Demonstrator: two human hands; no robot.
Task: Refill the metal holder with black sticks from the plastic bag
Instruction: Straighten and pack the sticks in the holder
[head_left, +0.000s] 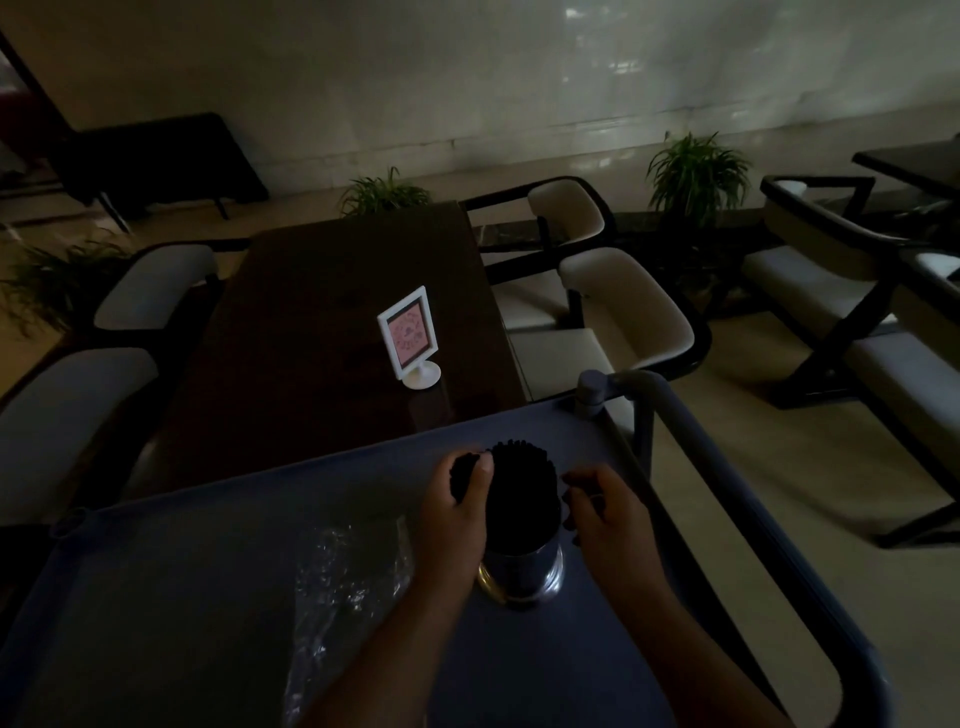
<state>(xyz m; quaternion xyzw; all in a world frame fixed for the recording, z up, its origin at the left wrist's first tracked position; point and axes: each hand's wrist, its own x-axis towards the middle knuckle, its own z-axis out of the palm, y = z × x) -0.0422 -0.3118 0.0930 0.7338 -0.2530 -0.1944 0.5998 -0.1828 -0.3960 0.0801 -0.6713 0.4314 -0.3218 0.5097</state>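
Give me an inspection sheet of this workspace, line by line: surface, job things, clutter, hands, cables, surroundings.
Surface: blue cart top, dimly lit, pushed against a dark table.
Job's things: metal holder upright on the cart, packed with black sticks; plastic bag lying crumpled to its left.
Clutter: nothing seen on the cart beyond the job's things.
Hands: left hand closed around a small bundle of sticks beside the holder; right hand at the holder's right side, fingers curled, contents unclear.
Cables: nothing seen.
Surroundings: white framed sign on the table, white-cushioned chairs, potted plants along the wall.
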